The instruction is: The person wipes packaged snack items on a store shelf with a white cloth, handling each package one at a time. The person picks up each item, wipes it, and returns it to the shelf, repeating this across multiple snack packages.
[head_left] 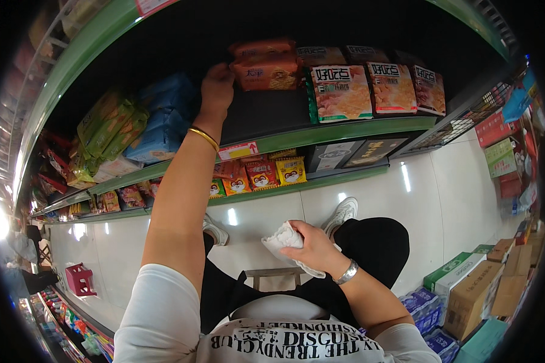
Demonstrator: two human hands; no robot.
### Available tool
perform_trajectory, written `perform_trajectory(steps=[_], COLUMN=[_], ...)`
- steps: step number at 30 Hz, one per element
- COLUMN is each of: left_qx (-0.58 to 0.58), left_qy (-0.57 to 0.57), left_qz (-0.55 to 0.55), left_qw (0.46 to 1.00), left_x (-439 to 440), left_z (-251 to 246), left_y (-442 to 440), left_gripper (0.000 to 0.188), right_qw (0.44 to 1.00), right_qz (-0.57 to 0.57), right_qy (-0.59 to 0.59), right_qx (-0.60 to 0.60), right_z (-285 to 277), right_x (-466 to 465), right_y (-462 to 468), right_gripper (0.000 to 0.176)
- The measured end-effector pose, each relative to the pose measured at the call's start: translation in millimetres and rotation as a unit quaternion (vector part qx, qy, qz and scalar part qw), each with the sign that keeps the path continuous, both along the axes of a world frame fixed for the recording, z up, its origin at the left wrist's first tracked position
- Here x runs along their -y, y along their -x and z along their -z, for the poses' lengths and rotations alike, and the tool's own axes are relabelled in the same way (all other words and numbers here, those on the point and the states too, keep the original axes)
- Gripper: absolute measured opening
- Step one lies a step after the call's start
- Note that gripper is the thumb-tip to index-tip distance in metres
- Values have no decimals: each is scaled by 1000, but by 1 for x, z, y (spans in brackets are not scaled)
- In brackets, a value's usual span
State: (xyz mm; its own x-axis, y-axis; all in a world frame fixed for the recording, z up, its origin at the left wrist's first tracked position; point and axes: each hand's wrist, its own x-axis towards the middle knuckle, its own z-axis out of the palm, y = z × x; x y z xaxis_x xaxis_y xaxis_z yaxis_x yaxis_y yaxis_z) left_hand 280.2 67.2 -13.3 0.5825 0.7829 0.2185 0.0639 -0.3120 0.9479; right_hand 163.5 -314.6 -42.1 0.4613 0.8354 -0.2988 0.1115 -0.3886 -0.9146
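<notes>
My left hand (217, 88) reaches onto a dark shelf with a green front edge, its fingertips at the left end of stacked orange-red biscuit packets (267, 74); whether they grip a packet cannot be told. White-and-pink biscuit bags (341, 93) stand in a row to the right of these. Blue packets (156, 136) and green packets (111, 122) are piled left of my forearm. Low in front of my lap, my right hand (311, 247) holds a crumpled white cloth (284, 240).
Small snack bags (262, 174) and dark boxes (336, 155) fill the lower shelf. Cardboard boxes (472, 290) and purple-wrapped packs (420, 308) stand on the floor at lower right. A magenta plastic stool (79, 280) is at left. Part of a wooden stool (274, 273) shows between my legs.
</notes>
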Motion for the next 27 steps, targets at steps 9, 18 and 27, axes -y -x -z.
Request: perform_trajectory(steps=[9, 18, 27], left_qx=[-12, 57, 171], left_qy=[31, -97, 77], left_qz=[30, 56, 17], left_qw=[999, 992, 982], left_x=[-10, 20, 79], left_z=[13, -12, -70], left_y=[-3, 34, 128], left_gripper=[20, 14, 9], right_qw=[997, 998, 995], right_qz=[-50, -66, 31], right_qy=[-53, 6, 18], right_qx=[8, -21, -95], right_z=[-1, 31, 38], right_x=[3, -2, -4], right_y=[5, 3, -21], right_gripper=[52, 36, 30])
